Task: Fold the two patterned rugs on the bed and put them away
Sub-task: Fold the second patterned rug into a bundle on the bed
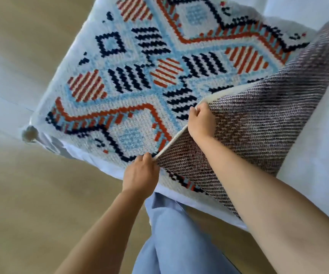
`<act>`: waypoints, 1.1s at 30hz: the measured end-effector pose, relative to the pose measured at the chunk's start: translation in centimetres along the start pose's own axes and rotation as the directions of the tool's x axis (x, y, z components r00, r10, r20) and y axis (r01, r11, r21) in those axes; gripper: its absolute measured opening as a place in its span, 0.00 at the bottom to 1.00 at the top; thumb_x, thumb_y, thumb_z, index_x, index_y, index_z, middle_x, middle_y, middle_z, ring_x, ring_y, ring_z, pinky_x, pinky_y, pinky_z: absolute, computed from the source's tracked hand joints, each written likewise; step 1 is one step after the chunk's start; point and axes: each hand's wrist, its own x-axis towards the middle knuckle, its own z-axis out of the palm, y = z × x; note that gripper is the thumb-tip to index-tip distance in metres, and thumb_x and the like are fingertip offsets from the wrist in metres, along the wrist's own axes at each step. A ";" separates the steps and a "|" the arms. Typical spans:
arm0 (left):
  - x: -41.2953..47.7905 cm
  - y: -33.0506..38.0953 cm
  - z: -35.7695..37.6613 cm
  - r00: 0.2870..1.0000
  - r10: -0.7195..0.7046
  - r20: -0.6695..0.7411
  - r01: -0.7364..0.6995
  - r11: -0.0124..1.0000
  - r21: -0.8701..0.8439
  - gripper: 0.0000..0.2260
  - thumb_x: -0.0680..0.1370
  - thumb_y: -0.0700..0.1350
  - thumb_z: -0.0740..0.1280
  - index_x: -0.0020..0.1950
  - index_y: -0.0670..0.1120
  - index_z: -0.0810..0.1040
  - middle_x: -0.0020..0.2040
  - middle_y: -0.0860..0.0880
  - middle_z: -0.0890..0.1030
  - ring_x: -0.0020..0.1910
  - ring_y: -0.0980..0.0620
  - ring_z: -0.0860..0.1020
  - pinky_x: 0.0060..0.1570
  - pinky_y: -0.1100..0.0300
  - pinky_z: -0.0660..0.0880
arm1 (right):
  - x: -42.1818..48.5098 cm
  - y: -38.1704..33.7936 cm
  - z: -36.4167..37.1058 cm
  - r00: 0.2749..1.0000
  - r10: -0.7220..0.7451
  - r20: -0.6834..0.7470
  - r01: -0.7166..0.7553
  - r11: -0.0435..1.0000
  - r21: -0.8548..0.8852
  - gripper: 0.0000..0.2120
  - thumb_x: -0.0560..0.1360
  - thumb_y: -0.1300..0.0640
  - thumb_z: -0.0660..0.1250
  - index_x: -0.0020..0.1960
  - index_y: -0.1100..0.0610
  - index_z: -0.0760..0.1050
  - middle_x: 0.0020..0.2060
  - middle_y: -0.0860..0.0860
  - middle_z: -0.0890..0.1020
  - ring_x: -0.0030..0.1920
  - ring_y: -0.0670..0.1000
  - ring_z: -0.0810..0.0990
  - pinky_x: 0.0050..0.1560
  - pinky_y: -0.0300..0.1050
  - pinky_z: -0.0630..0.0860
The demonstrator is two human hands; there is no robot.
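Note:
A patterned rug (132, 80) in white, light blue, orange and navy lies spread on the white bed (322, 147). Its right part is turned over, showing the grey-brown woven backing (258, 123). My left hand (141, 173) pinches the near corner of the turned-over edge. Farther along that same edge, my right hand (201, 121) is closed on the rug. Only one rug can be told apart here.
The bed's corner (30, 133) juts toward the left over a tan wooden floor (31, 194). I stand at the bed's near edge, my light blue trousers (171, 234) below the hands. White bedding continues to the right.

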 end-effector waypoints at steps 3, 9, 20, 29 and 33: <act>2.1 -4.6 -3.7 0.998 -0.059 -0.009 0.060 0.997 0.046 0.12 0.81 0.50 0.53 0.40 0.46 0.64 0.39 0.47 0.69 0.41 0.42 0.73 0.35 0.55 0.62 | 0.0 -5.0 4.4 0.998 -0.004 0.055 0.005 1.000 -0.007 0.08 0.79 0.55 0.56 0.43 0.57 0.64 0.28 0.46 0.68 0.27 0.44 0.66 0.24 0.41 0.58; 5.0 -15.4 -9.2 0.989 -0.147 -0.019 0.148 0.980 0.132 0.13 0.81 0.50 0.52 0.45 0.44 0.71 0.44 0.43 0.75 0.45 0.40 0.74 0.37 0.55 0.63 | -1.8 -13.2 12.3 0.980 -0.029 0.196 0.036 0.999 -0.034 0.08 0.79 0.55 0.57 0.43 0.57 0.63 0.28 0.47 0.68 0.27 0.45 0.67 0.24 0.41 0.59; 11.7 -33.1 -16.3 0.992 -0.129 -0.012 0.129 0.980 0.152 0.09 0.79 0.47 0.55 0.51 0.46 0.72 0.51 0.43 0.75 0.54 0.41 0.72 0.47 0.51 0.65 | -5.3 -25.2 26.4 0.989 -0.031 0.144 0.036 0.999 -0.027 0.07 0.78 0.58 0.59 0.43 0.57 0.63 0.31 0.46 0.69 0.36 0.52 0.70 0.28 0.42 0.60; 16.4 -37.5 -21.0 0.938 -0.004 0.347 -0.106 0.949 0.297 0.12 0.76 0.39 0.56 0.57 0.45 0.72 0.55 0.43 0.72 0.57 0.41 0.70 0.53 0.48 0.69 | -5.2 -29.9 32.7 0.988 0.138 0.067 -0.141 0.989 0.043 0.07 0.78 0.60 0.59 0.43 0.58 0.63 0.37 0.52 0.73 0.39 0.53 0.72 0.38 0.45 0.65; 19.9 -35.6 -22.7 0.892 -0.008 0.452 -0.136 0.948 0.287 0.12 0.79 0.46 0.55 0.58 0.44 0.72 0.59 0.43 0.72 0.60 0.43 0.69 0.57 0.49 0.67 | -5.1 -29.8 33.5 0.972 0.227 0.053 -0.229 0.973 0.041 0.07 0.78 0.59 0.60 0.43 0.57 0.63 0.39 0.56 0.77 0.40 0.54 0.76 0.37 0.43 0.64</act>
